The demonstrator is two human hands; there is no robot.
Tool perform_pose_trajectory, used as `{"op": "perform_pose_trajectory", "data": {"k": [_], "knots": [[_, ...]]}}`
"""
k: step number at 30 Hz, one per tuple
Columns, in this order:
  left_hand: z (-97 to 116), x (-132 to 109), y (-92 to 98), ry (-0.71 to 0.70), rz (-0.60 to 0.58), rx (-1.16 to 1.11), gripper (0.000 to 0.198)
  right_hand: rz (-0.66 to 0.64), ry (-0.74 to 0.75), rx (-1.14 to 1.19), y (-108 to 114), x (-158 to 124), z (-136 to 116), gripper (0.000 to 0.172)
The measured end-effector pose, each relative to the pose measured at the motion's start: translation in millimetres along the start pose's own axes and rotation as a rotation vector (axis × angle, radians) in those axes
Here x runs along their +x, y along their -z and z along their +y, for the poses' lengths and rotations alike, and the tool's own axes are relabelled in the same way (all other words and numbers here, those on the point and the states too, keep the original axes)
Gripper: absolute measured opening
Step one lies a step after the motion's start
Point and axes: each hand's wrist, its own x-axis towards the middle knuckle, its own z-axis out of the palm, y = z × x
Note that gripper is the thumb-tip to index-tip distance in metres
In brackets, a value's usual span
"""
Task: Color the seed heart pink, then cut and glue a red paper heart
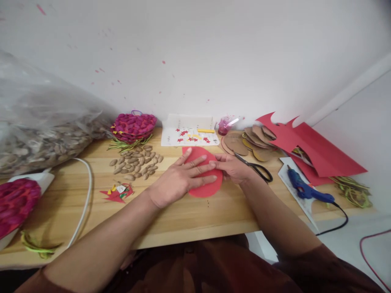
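Note:
A rounded red paper cutout (205,191) lies near the front middle of the wooden table. My left hand (179,177) rests flat across it with fingers spread. At its right edge, my right hand (233,167) has its fingers pressed together on the paper; what lies under the fingertips is hidden. Black-handled scissors (261,171) lie just right of my right hand. Left of my left hand are several loose peanuts in their shells (134,162). A small heap of red, yellow and green paper scraps (119,192) sits in front of them.
Behind are a sheet with small red stars (171,132) and a pink-purple decorated piece (134,126). At right lie cardboard pieces (235,143), red paper (324,150) and a corded blue glue gun (305,190). A large plastic bag (45,130) and a white cable (88,191) occupy the left.

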Motion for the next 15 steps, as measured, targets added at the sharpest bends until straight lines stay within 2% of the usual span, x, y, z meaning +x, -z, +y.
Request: {"op": "perform_pose_trajectory", "data": {"k": [2, 4, 6, 8, 10, 12, 15], "knots": [[-8, -2, -1.2, 0.140, 0.156, 0.006, 0.058, 0.024, -0.068, 0.093, 2, 4, 4, 0.045], [-15, -3, -1.3, 0.325, 0.382, -0.078, 0.059, 0.081, -0.070, 0.141, 1, 8, 6, 0.044], [-17, -1, -0.6, 0.489, 0.587, -0.293, 0.055, 0.145, -0.011, 0.112, -3, 9, 8, 0.043], [-15, 3, 0.1, 0.627, 0.719, -0.583, 0.048, 0.184, 0.044, 0.063, -8, 9, 9, 0.042], [-12, 7, 0.4, 0.748, 0.750, -0.838, 0.042, 0.207, 0.089, 0.021, -14, 8, 10, 0.041], [-8, 9, 0.7, 0.828, 0.724, -0.972, 0.041, 0.224, 0.119, 0.016, -19, 7, 12, 0.040], [-7, 9, 2.6, 0.876, 0.759, -0.891, 0.045, 0.262, 0.153, 0.057, -21, 7, 13, 0.040]]}}
